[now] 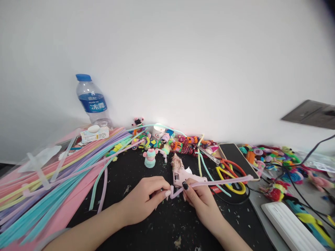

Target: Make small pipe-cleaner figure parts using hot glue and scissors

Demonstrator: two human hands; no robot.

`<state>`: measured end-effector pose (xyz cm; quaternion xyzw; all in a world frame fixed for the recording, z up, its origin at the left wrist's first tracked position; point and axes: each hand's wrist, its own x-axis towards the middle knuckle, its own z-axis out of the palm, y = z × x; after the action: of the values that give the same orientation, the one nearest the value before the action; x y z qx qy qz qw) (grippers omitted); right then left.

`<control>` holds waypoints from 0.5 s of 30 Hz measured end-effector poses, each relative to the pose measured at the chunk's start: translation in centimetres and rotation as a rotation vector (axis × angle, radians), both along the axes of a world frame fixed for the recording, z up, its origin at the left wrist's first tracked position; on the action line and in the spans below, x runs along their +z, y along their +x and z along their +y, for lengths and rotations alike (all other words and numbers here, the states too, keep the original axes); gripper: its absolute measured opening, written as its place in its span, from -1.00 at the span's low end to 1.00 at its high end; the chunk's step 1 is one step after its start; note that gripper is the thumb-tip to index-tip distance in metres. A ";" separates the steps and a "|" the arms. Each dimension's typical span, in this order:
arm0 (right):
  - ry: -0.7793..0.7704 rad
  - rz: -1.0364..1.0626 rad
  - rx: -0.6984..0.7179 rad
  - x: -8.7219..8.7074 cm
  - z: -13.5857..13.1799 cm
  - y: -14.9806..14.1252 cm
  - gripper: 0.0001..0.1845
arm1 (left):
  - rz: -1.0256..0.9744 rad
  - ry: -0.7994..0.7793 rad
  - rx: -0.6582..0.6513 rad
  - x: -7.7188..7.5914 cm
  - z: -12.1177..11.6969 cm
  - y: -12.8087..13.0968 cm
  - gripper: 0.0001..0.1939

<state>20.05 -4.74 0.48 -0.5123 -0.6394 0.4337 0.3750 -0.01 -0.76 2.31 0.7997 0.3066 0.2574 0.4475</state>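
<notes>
A lilac pipe cleaner stretches between both hands, with a sharp bend near its left end. My left hand pinches the short bent end between thumb and fingertips. Just right of the bend, my right hand grips the long part, whose free end points right. Directly behind the hands lies a pale pink glue gun with a brown-stained nozzle. Beyond my left hand stands a small mint and pink pipe-cleaner figure with round ears.
Bundled coloured pipe cleaners cover the left side. A water bottle stands by the wall. Scissors with orange and yellow handles lie right, near a phone. Pipe-cleaner figures line the back; a white power strip and cables lie right.
</notes>
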 end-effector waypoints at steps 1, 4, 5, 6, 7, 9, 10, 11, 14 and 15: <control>-0.001 -0.004 0.000 0.0 0.0 0.0 -0.57 | 0.001 0.016 -0.003 -0.1 0.0 0.0 -0.79; 0.002 -0.002 0.003 0.1 -0.1 -0.2 -0.55 | 0.007 0.055 -0.014 -0.6 -0.1 0.0 -0.81; 0.003 0.002 0.004 0.1 -0.1 -0.3 -0.54 | 0.010 0.065 -0.018 -0.7 -0.1 0.0 -0.81; 0.002 0.005 0.006 0.2 -0.1 -0.3 -0.54 | 0.015 0.074 -0.023 -0.9 -0.1 0.1 -0.82; -0.002 0.008 0.008 0.2 -0.1 -0.4 -0.54 | 0.019 0.082 -0.028 -1.0 -0.1 0.1 -0.83; -0.021 0.017 0.014 0.3 -0.1 -0.5 -0.53 | 0.025 0.094 -0.040 -1.1 -0.1 0.1 -0.83; -0.031 0.022 0.018 0.3 -0.1 -0.6 -0.53 | 0.025 0.101 -0.045 -1.1 -0.1 0.1 -0.83; -0.041 0.029 0.021 0.3 -0.1 -0.6 -0.52 | 0.026 0.105 -0.050 -1.1 -0.1 0.1 -0.83; -0.055 0.040 0.026 0.4 -0.1 -0.7 -0.50 | 0.025 0.104 -0.068 -1.1 -0.2 0.1 -0.82; -0.054 0.041 0.027 0.5 -0.1 -0.8 -0.50 | 0.025 0.104 -0.074 -1.1 -0.2 0.1 -0.81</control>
<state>19.28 -4.87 0.94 -0.5044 -0.6265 0.4664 0.3682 0.11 -0.95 1.20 0.8358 0.2685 0.2463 0.4107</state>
